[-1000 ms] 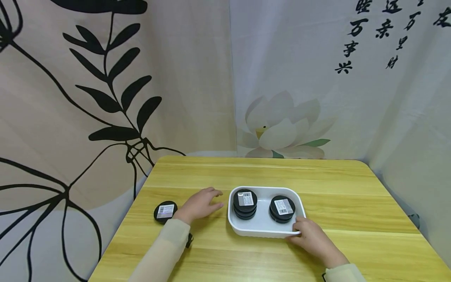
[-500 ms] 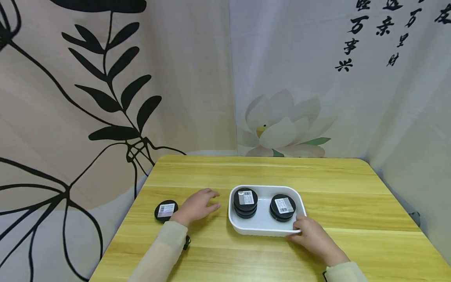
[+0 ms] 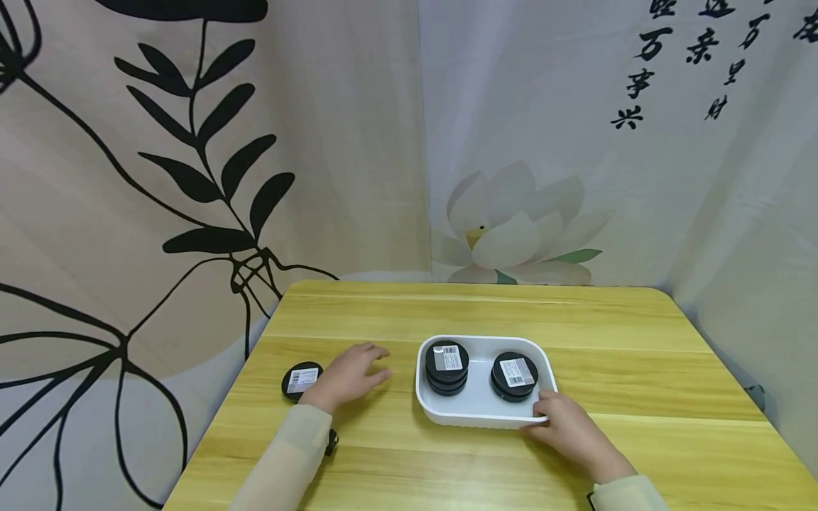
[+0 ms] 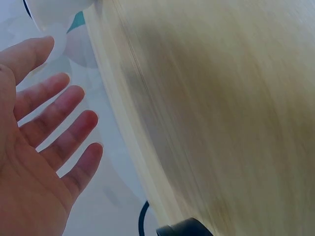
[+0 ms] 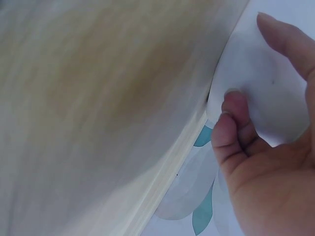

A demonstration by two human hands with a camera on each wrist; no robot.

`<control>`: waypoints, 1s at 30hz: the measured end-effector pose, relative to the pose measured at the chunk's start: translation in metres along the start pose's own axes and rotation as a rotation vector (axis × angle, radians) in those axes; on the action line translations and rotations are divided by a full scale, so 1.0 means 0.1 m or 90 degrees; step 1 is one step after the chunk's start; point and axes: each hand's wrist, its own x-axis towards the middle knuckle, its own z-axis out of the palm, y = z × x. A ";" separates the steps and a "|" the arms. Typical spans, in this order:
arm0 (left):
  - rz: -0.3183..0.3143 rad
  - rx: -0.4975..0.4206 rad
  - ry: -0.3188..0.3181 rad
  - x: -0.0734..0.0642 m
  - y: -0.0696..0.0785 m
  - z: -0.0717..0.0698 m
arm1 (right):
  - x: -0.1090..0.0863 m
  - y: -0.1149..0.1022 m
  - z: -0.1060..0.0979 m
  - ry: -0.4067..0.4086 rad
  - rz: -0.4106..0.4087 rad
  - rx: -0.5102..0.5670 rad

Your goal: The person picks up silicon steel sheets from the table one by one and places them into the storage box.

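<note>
In the head view a white tray stands on the table, with two stacks of round black labelled tins in it, the left stack and the right stack. My right hand grips the tray's near right corner; the right wrist view shows its thumb over the white wall. My left hand is held left of the tray, fingers spread and holding nothing, as the left wrist view of the hand confirms. Just behind its wrist lies a single round black tin, partly covered by the hand.
The wooden table has its back edge against a printed curtain. A dark wrist strap shows at the left sleeve. Part of a black round object shows at the bottom of the left wrist view.
My left hand has drifted left, away from the tray and closer to the single tin. The right hand keeps its grip on the tray, which has not visibly moved.
</note>
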 end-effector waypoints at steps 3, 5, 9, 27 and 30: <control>-0.005 0.000 0.013 -0.02 -0.03 0.00 | 0.00 0.00 0.00 0.001 0.003 0.000; -0.008 0.000 0.020 -0.03 -0.06 0.01 | 0.00 0.00 0.00 0.000 0.005 0.000; -0.014 0.001 0.031 -0.05 -0.12 0.01 | 0.00 0.00 -0.01 -0.002 0.001 -0.004; -0.036 0.005 0.054 -0.17 -0.22 0.03 | 0.00 -0.01 -0.01 0.002 0.001 -0.009; -0.040 0.004 0.059 -0.20 -0.24 0.05 | 0.00 -0.01 0.00 0.004 0.001 -0.009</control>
